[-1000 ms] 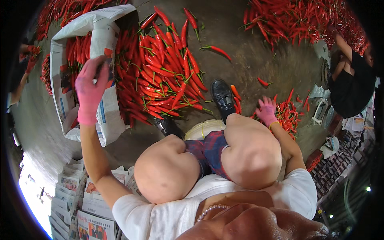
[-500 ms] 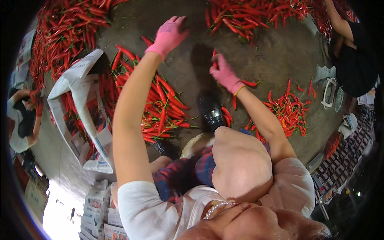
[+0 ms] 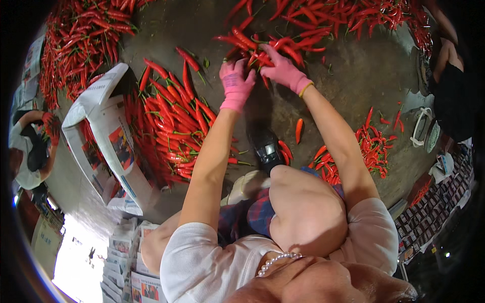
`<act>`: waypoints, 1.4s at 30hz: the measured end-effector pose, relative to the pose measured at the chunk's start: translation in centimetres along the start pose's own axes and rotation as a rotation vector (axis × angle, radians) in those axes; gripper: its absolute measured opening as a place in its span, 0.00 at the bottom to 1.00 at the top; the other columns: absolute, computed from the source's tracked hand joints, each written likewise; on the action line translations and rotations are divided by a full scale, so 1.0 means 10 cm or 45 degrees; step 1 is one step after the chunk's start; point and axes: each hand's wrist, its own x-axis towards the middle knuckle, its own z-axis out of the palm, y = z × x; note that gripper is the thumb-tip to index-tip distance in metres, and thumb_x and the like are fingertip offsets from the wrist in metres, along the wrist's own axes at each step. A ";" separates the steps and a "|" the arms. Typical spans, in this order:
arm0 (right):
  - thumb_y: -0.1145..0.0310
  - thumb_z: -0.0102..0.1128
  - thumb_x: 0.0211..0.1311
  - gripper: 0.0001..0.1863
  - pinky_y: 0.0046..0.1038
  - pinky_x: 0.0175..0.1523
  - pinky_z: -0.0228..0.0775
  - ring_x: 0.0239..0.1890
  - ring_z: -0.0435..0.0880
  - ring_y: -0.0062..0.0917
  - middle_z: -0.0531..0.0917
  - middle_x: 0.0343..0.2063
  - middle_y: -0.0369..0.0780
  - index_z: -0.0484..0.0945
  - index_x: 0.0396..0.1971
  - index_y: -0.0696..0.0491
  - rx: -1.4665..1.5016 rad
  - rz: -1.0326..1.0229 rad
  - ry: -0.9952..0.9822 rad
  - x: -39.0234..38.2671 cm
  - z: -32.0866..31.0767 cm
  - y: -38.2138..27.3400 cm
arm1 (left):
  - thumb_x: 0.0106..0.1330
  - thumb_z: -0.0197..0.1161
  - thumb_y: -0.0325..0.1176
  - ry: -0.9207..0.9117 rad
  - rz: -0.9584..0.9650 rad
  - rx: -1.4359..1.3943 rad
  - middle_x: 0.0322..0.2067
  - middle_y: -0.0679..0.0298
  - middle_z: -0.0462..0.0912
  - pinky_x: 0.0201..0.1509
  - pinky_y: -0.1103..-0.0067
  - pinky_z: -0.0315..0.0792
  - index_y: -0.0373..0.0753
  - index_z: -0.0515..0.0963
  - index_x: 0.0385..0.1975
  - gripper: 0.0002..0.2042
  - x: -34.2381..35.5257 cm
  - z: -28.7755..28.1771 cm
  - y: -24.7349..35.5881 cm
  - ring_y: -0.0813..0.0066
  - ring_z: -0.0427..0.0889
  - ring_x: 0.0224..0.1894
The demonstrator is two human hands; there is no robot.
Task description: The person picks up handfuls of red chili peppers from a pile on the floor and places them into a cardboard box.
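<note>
My left hand (image 3: 236, 86), in a pink glove, is at the near edge of loose red chillies (image 3: 293, 50) on the floor at top centre, fingers bent and apart, tips touching them. My right hand (image 3: 284, 73), also pink-gloved, lies beside it, index finger and thumb spread over several chillies at that edge. A second heap of chillies (image 3: 174, 113) with green stems lies left of my forearms, beside a folded newspaper wrapper (image 3: 121, 144) with more chillies inside. A smaller pile (image 3: 369, 151) lies right of my right forearm. My black shoe (image 3: 262, 146) is below my hands.
A large chilli heap (image 3: 81, 60) lies at upper left. A co-worker (image 3: 30, 151) in red gloves is at far left, another person (image 3: 449, 101) in black at right. Newspaper stacks (image 3: 121, 260) are at lower left. White sandals (image 3: 423, 129) lie at the right.
My left hand went from the wrapper up toward the centre, then down beside my right hand. My right hand moved up from the small pile. More chillies now lie loose around both hands.
</note>
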 end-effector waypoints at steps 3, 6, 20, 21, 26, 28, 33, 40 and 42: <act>0.67 0.57 0.60 0.31 0.31 0.43 0.77 0.36 0.83 0.28 0.82 0.36 0.40 0.64 0.65 0.51 0.454 0.107 -0.092 -0.41 0.09 -0.06 | 0.51 0.66 0.36 -0.185 -0.402 0.118 0.44 0.53 0.77 0.55 0.62 0.70 0.42 0.80 0.41 0.16 -0.33 -0.43 -0.20 0.50 0.74 0.50; 0.68 0.55 0.63 0.22 0.24 0.30 0.75 0.22 0.78 0.16 0.79 0.27 0.35 0.72 0.57 0.52 1.559 0.842 0.156 -0.65 -0.19 -0.58 | 0.54 0.61 0.33 -0.291 -0.477 -0.070 0.42 0.49 0.76 0.53 0.64 0.71 0.37 0.76 0.44 0.17 -0.40 -0.74 -0.32 0.48 0.76 0.47; 0.61 0.59 0.63 0.12 0.22 0.16 0.58 0.12 0.64 0.15 0.83 0.26 0.38 0.76 0.38 0.54 0.999 0.935 0.226 -0.25 0.22 -0.49 | 0.64 0.58 0.31 0.080 -0.783 -0.880 0.26 0.71 0.75 0.27 0.84 0.65 0.32 0.76 0.52 0.17 -0.13 -1.29 -0.09 0.86 0.70 0.24; 0.60 0.59 0.64 0.12 0.22 0.16 0.57 0.11 0.64 0.15 0.82 0.24 0.38 0.76 0.39 0.53 0.905 0.979 0.282 -0.28 0.18 -0.52 | 0.64 0.58 0.31 0.138 -0.618 -0.882 0.27 0.68 0.77 0.31 0.84 0.68 0.32 0.77 0.51 0.17 0.18 -1.22 -0.10 0.85 0.72 0.27; 0.63 0.60 0.63 0.20 0.21 0.15 0.57 0.09 0.63 0.14 0.82 0.22 0.39 0.72 0.54 0.51 1.096 0.955 0.220 -0.45 0.11 -0.60 | 0.61 0.62 0.40 -0.147 -0.530 -0.435 0.34 0.61 0.82 0.40 0.77 0.73 0.35 0.75 0.52 0.22 1.47 -0.55 -0.37 0.76 0.78 0.34; 0.64 0.60 0.62 0.22 0.21 0.15 0.57 0.10 0.64 0.14 0.82 0.23 0.40 0.72 0.56 0.51 1.100 0.911 0.249 -0.28 0.20 -0.76 | 0.61 0.62 0.42 -0.183 -0.460 0.026 0.36 0.63 0.82 0.38 0.78 0.73 0.37 0.73 0.58 0.26 1.76 -0.52 -0.67 0.78 0.77 0.34; 0.64 0.58 0.60 0.21 0.21 0.32 0.73 0.24 0.81 0.19 0.85 0.28 0.41 0.76 0.54 0.53 0.731 0.563 0.322 0.06 0.02 -0.64 | 0.55 0.69 0.36 0.090 -0.680 -0.870 0.40 0.61 0.81 0.45 0.78 0.72 0.32 0.72 0.53 0.26 1.61 -0.29 -0.43 0.75 0.77 0.39; 0.44 0.58 0.53 0.28 0.40 0.57 0.70 0.54 0.79 0.43 0.82 0.48 0.48 0.81 0.46 0.50 -0.411 0.736 -0.167 0.41 -0.15 -0.56 | 0.65 0.62 0.24 0.260 -0.964 -1.433 0.41 0.54 0.79 0.42 0.72 0.79 0.46 0.40 0.73 0.42 0.50 -1.52 -0.45 0.63 0.83 0.38; 0.48 0.59 0.55 0.27 0.40 0.56 0.70 0.53 0.79 0.43 0.82 0.47 0.47 0.78 0.51 0.50 -0.330 0.693 0.120 0.31 -0.20 -0.46 | 0.66 0.56 0.19 0.191 -0.989 -1.513 0.42 0.54 0.79 0.41 0.71 0.80 0.45 0.30 0.73 0.45 0.12 -1.49 -0.52 0.64 0.82 0.36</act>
